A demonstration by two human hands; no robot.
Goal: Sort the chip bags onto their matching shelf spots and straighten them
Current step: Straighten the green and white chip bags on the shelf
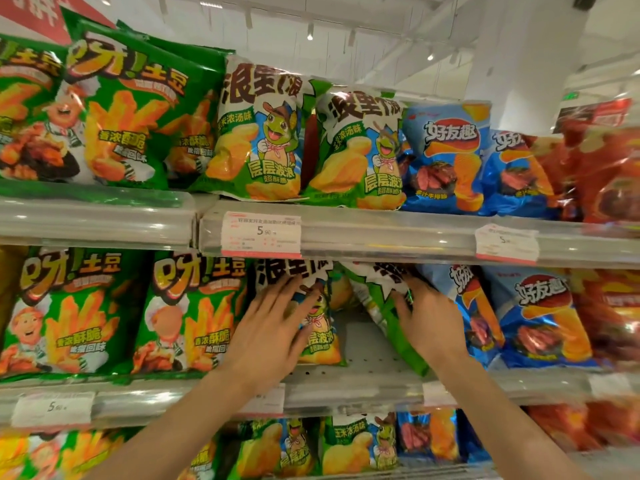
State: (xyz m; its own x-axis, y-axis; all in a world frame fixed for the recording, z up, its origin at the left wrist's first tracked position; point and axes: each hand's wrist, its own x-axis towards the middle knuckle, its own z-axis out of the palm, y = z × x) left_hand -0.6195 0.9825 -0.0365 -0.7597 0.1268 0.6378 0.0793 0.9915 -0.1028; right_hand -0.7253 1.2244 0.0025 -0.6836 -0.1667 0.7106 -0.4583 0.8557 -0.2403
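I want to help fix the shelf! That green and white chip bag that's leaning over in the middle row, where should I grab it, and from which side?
Probably its top edge, reached from the front. The tilted bag leans left, its upper part near the right hand just under the shelf rail. Bare shelf lies to its left, so there is room to swing it upright.

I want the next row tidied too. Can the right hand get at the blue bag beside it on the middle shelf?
Probably yes: the right hand rests on the tilted green bag, right beside the blue bag, with nothing between.
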